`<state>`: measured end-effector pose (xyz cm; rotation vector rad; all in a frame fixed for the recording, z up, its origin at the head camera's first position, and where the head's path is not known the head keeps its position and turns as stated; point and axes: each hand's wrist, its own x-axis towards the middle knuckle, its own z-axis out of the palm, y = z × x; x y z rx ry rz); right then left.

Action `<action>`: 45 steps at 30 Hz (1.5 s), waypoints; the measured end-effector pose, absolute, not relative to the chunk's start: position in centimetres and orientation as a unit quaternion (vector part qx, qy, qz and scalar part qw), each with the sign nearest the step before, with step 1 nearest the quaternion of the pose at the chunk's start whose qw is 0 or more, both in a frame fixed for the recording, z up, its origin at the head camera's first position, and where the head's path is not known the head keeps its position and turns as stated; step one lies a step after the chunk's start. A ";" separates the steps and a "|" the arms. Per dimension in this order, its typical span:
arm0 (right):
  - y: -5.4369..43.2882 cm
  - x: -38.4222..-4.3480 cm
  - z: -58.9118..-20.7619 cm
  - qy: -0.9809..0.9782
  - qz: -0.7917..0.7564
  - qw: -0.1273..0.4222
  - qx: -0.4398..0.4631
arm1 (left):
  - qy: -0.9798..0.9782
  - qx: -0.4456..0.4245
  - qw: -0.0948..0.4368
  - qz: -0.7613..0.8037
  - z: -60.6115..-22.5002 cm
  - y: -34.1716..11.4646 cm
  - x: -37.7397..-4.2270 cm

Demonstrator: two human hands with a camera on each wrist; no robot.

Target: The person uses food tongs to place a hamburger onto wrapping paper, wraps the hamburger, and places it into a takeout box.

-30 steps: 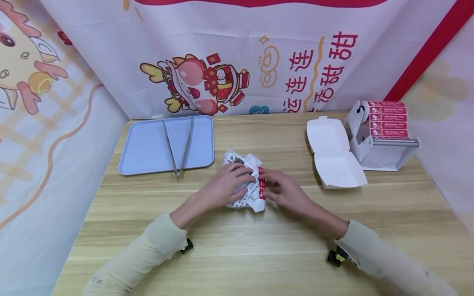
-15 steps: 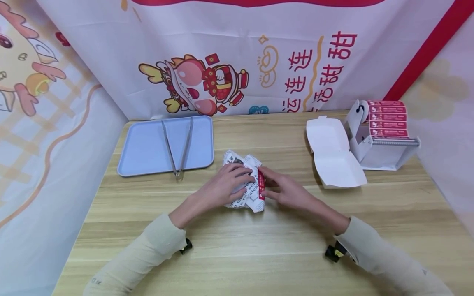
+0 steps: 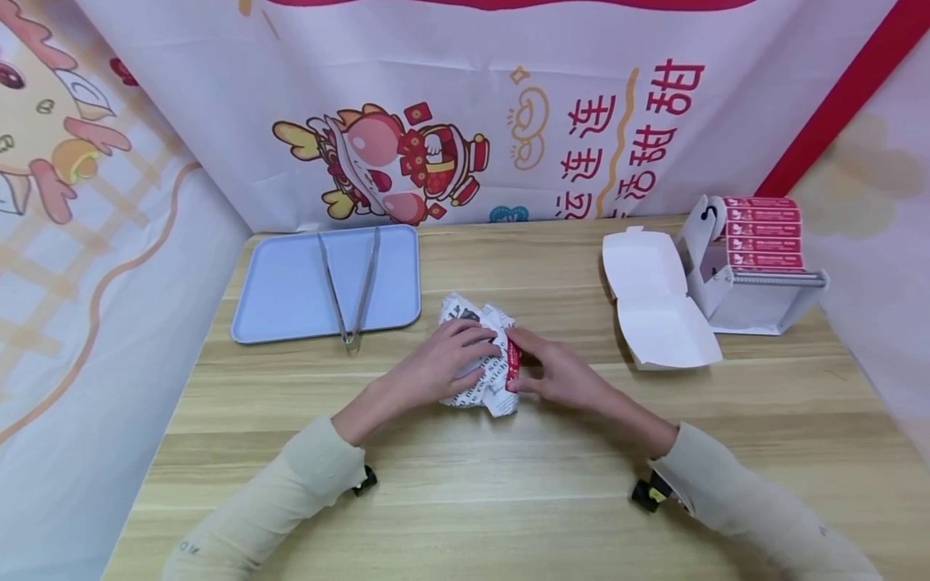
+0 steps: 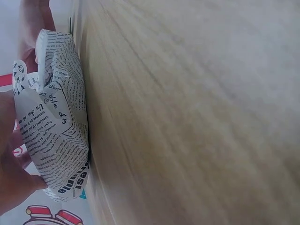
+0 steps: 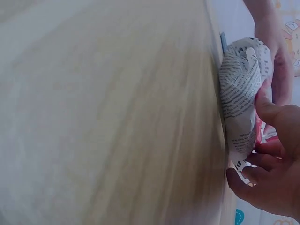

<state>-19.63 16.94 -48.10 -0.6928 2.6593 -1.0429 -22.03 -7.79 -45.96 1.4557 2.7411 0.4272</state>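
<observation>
A packet wrapped in newsprint-patterned paper (image 3: 496,386) lies on the wooden table in the middle of the head view. My left hand (image 3: 454,359) holds it from the left, fingers spread over its top; the left wrist view has fingertips against the paper (image 4: 51,140). Along the packet's right side runs a red label (image 3: 513,363) with white print. My right hand (image 3: 563,373) has the label between thumb and fingers, one at each end, against the paper. In the right wrist view, the thumb (image 5: 266,108) lies on top of the packet (image 5: 241,93). The contents are hidden by the paper.
A blue tray (image 3: 283,282) stands at the back left, with metal tongs (image 3: 353,323) lying across its front edge. At the back right are an open white clamshell box (image 3: 664,323) and a dispenser (image 3: 741,303) with a roll of red labels (image 3: 763,230). A printed cloth hangs behind.
The right hand has shifted slightly left, its fingertips and the red label now closer in against the packet. The left hand stays in place on the paper.
</observation>
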 end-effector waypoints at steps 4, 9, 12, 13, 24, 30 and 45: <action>16.4 -19.5 -48.6 0.905 -0.346 0.062 -0.242 | 0.876 0.465 0.003 0.132 -46.0 -7.9 -22.0; 16.4 -19.3 -48.6 0.909 -0.319 0.054 -0.260 | 0.874 0.468 -0.001 0.134 -46.3 -8.0 -22.1; 17.0 -19.0 -48.0 0.909 -0.322 0.061 -0.256 | 0.875 0.464 0.006 0.140 -46.3 -8.2 -22.1; 17.3 -18.8 -47.8 0.910 -0.323 0.062 -0.254 | 0.875 0.462 0.010 0.144 -46.3 -8.2 -22.1; 17.1 -17.8 -47.4 0.910 -0.288 0.081 -0.288 | 0.874 0.460 0.012 0.156 -46.2 -8.6 -22.4; 16.8 -18.3 -47.7 0.912 -0.299 0.105 -0.260 | 0.865 0.475 0.019 0.164 -46.2 -8.6 -22.5; 19.0 -20.9 -45.2 0.908 -0.358 0.046 -0.214 | 0.842 0.511 0.050 0.165 -44.7 -8.8 -22.9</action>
